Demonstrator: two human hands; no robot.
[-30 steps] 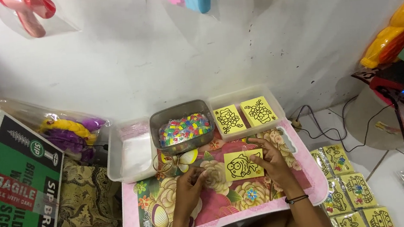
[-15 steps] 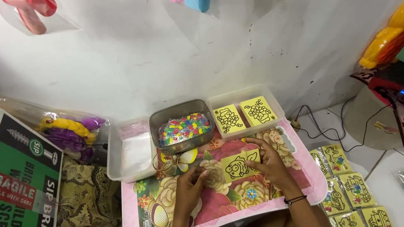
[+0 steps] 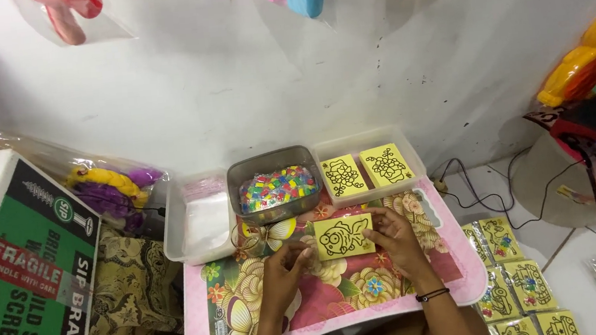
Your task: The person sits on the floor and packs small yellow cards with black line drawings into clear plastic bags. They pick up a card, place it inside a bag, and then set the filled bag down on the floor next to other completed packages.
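Observation:
A small yellow card (image 3: 344,236) with a black outline drawing of a fish is held flat over a pink floral table (image 3: 339,294). My right hand (image 3: 395,242) grips its right edge. My left hand (image 3: 284,274) pinches its lower left corner. Behind the card stands a metal tin (image 3: 276,188) filled with several small colourful packets. To its right a clear plastic tray (image 3: 373,171) holds two more yellow outline cards.
Left of the tin is a clear plastic box (image 3: 197,221) with clear bags inside. A green cardboard box (image 3: 20,267) stands at far left. Several packed yellow cards (image 3: 516,277) lie on the floor at right, by a black cable (image 3: 482,190). Toys hang on the white wall.
The yellow card has been lifted slightly and turned level in both hands, now sitting a little left of where it lay a second ago.

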